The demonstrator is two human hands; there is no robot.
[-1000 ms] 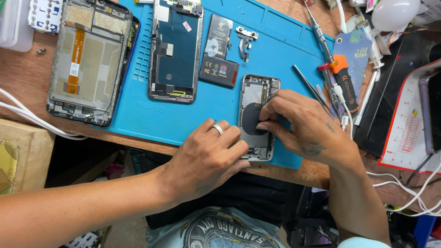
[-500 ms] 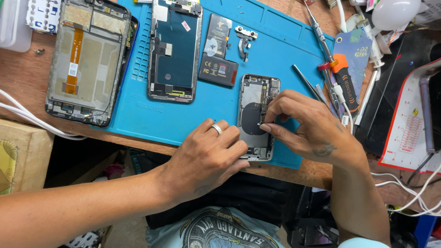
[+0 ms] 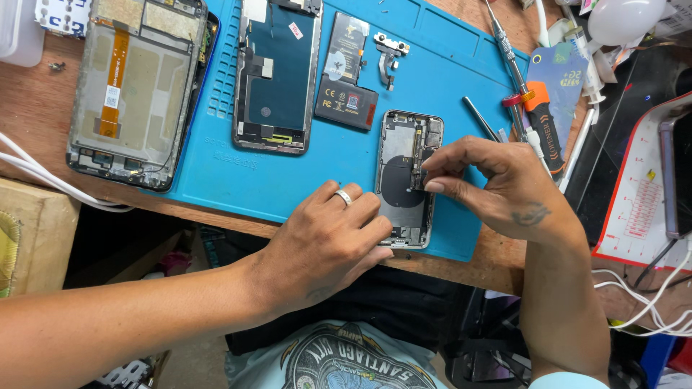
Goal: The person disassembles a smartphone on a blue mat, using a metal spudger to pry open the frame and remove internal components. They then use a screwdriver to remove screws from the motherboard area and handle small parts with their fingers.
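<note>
- The opened phone body (image 3: pixel 406 176) lies flat on the blue mat (image 3: pixel 346 162), close to the mat's near edge and just inside the near edge of the counter (image 3: pixel 29 94).
- The left hand (image 3: pixel 328 245) rests palm down with its fingers spread loosely; the fingertips press on the lower left rim of the phone body and pin it to the mat. It grips nothing.
- The right hand (image 3: pixel 497 187) hovers over the upper right of the phone body, thumb and forefinger pinched almost shut at the board beside the dark round coil. Whether a small part sits between them, I cannot tell.
- Handling, as I judge it: the shell looks light and stiff, but its exposed board and ribbon cables seem fragile. It is best held by the metal side rails, not by the inner parts. The mat likely keeps it from sliding.
- Count: three opened devices in all. The phone body is one; a screen assembly (image 3: pixel 276 72) lies on the mat towards the far edge; a larger frame (image 3: pixel 133 90) with an orange ribbon sits at the mat's left edge, partly on bare counter.
- One dark battery (image 3: pixel 347 72) lies between the screen assembly and the phone body.
- One orange-handled screwdriver (image 3: pixel 530 101) lies at the mat's right edge.
- One ring is on the left hand.
</note>
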